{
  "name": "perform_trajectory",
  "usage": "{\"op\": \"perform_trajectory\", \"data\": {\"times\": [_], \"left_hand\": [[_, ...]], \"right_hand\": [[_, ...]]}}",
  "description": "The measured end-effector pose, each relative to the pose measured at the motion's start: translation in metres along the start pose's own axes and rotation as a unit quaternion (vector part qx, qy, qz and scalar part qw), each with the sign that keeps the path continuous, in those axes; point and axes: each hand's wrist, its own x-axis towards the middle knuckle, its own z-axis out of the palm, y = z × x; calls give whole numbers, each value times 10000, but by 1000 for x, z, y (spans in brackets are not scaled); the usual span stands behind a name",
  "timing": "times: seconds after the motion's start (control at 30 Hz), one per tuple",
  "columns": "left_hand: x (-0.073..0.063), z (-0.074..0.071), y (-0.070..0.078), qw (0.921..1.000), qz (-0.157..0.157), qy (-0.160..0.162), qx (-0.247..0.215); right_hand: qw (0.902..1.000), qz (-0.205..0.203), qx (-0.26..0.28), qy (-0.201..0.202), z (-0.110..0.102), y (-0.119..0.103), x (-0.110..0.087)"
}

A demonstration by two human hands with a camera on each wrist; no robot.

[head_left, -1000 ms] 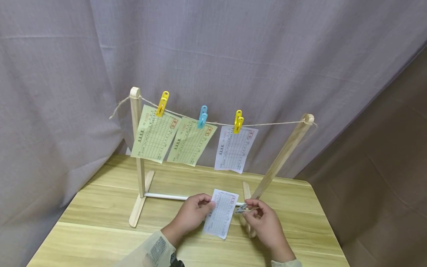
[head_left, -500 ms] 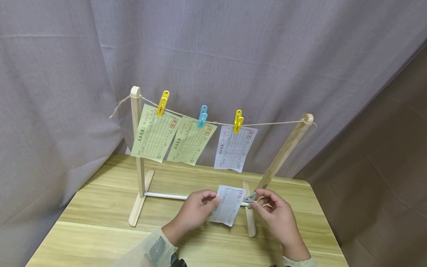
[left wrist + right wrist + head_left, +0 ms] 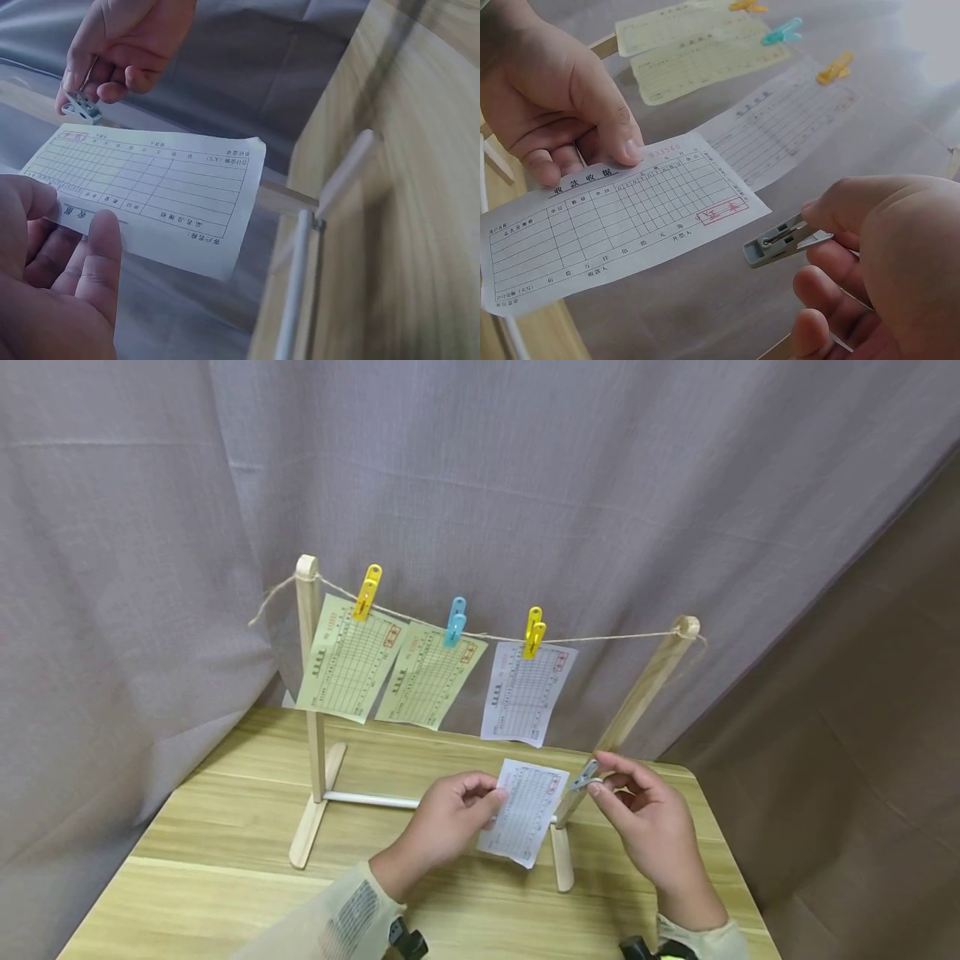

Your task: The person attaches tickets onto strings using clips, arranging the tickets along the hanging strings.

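My left hand [image 3: 453,818] pinches a white receipt slip [image 3: 525,814] by its left edge, thumb on the printed face. To the right, my right hand [image 3: 648,806] holds a grey clothespin [image 3: 585,776] between thumb and forefinger. In the right wrist view the grey clothespin [image 3: 784,241] points toward the slip's red-stamped corner, a small gap apart. Behind and above, another white slip [image 3: 528,693] hangs from the twine [image 3: 607,637] under a yellow clothespin [image 3: 534,633].
Two green slips [image 3: 348,660] hang farther left, under a yellow clothespin [image 3: 367,593] and a blue clothespin [image 3: 455,622]. The twine spans a left wooden post [image 3: 316,760] and a leaning right post [image 3: 645,697]. A white rod [image 3: 375,800] joins their feet above the wooden table [image 3: 225,827].
Both hands have risen and moved right, the left carrying the white slip and the right the grey clothespin. The hanging slips look much the same.
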Motion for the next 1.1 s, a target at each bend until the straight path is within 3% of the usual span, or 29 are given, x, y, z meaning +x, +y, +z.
{"op": "perform_trajectory", "data": {"times": [0.17, 0.4, 0.77, 1.1], "left_hand": [[3, 3, 10, 9999, 122, 95, -54], [8, 12, 27, 9996, 220, 112, -113], [20, 21, 58, 9986, 252, 194, -425], [33, 24, 80, 9968, 414, 221, -640]], "right_hand": [[9998, -107, -117, 114, -7, -12, 6], [9981, -617, 27, 87, -22, -39, 20], [9933, -1027, 369, -388, -47, -85, 56], [9932, -999, -366, -480, -56, -108, 79]]}}
